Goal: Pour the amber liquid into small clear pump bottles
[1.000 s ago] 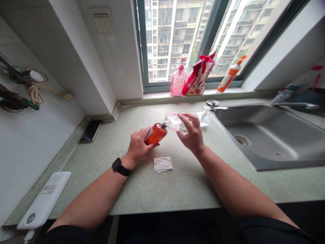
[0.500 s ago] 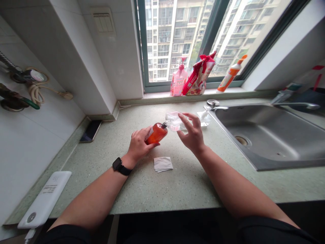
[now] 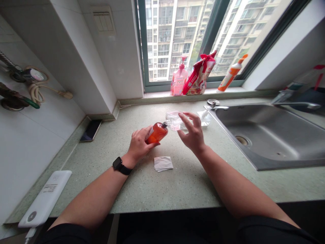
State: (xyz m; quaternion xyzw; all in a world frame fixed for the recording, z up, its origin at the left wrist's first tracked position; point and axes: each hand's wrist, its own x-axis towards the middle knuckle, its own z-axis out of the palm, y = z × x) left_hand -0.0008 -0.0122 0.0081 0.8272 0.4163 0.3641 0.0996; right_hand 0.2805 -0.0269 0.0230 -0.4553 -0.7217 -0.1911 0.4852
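The left hand (image 3: 138,146) is gripping a tilted orange bottle (image 3: 156,133) over the speckled green tabletop (image 3: 177,183) — right hand (image 3: 193,135) fingers half-curled around a clear pouch (image 3: 174,121); steel sink (image 3: 266,135) at three o'clock — window at twelve.

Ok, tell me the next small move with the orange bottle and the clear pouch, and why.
Probably tip the orange bottle a little further. The left hand holds it nearly level, its neck meeting the mouth of the clear pouch, which the right hand steadies with its fingers. The bottle looks mostly full and the pouch nearly empty.
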